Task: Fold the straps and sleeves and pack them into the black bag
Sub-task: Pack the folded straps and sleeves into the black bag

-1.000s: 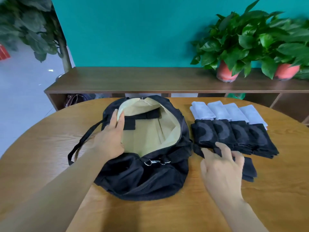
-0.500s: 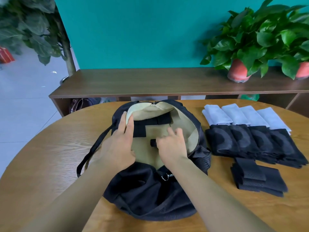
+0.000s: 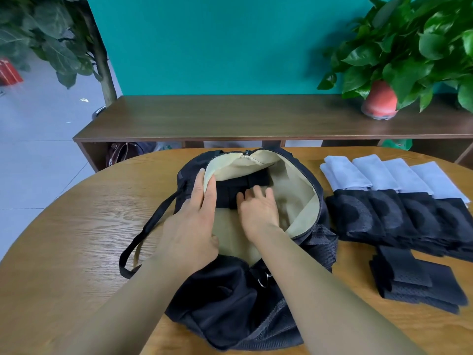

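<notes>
Teal wall [image 3: 217, 42] and a dark wooden shelf [image 3: 230, 116] with a potted plant [image 3: 380, 99] stand behind the round wooden table [image 3: 76, 226]. The black bag [image 3: 230, 298] lies at the table's middle, unzipped, its beige lining showing. The left grip [image 3: 192, 226] is at the left edge of the opening, with the lining's rim pinched between its extended fingers [image 3: 208, 187]. The right grip [image 3: 258, 211] is inside the bag, just beside the left. Its spread, lightly bent fingers rest on a folded black strap [image 3: 225, 196] that lies on the lining at the far left of the compartment. They appear to press on it rather than clasp it, though the thumb's hold is unclear. To the right of the bag lie a row of white sleeves [image 3: 384, 175], a row of black sleeves [image 3: 396, 216] touching it, and nearer, a stack of folded straps [image 3: 414, 280].
</notes>
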{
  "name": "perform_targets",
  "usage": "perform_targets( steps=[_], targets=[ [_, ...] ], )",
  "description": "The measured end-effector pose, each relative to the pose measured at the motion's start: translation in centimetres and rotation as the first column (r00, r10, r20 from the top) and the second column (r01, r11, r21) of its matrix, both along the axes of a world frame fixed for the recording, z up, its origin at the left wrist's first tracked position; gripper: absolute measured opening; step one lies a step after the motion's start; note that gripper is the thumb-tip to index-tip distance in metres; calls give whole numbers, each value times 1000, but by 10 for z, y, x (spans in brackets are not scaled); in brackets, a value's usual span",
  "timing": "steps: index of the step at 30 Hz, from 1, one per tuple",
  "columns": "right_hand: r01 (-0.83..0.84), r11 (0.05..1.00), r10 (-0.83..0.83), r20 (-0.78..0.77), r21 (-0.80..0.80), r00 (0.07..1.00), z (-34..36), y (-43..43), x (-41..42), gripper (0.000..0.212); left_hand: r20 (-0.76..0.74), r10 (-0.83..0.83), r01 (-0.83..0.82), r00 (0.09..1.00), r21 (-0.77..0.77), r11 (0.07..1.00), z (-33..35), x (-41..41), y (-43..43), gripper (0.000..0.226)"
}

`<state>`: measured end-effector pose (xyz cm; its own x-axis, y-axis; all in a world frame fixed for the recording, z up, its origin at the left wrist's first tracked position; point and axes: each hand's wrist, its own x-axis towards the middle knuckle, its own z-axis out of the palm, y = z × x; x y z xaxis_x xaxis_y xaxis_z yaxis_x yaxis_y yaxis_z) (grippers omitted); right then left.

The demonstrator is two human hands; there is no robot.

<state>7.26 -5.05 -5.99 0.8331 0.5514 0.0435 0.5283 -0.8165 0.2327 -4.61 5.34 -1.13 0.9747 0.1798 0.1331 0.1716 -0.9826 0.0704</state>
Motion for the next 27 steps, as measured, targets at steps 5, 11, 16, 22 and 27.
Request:
perform_targets(
  steps=[5, 11, 16, 22, 27],
  targets=[
    [-10, 1000, 10, -5, -28, 1000, 1, 3, 5, 46, -29, 6, -5, 1000, 29, 1000, -1, 3, -3, 103],
    [-35, 999, 35, 3, -5, 999, 9, 2, 6, 39, -50, 34, -31, 998, 59, 998, -2, 4, -6, 103],
    [-166, 938, 138, 110, 305, 984, 28, -25, -33, 29, -46, 45, -41, 998, 79, 996, -4, 4, -4, 105],
    [-238, 713, -55, 391, 660, 919, 25, -129, -83, 30, -81, 73, -67, 994, 79, 995, -6, 8, -11, 107],
    [-98, 722, -262, 402, 685, 877, 6, -228, -96, 32, -100, 65, -58, 993, 68, 996, -11, 10, -17, 107]
  ],
)
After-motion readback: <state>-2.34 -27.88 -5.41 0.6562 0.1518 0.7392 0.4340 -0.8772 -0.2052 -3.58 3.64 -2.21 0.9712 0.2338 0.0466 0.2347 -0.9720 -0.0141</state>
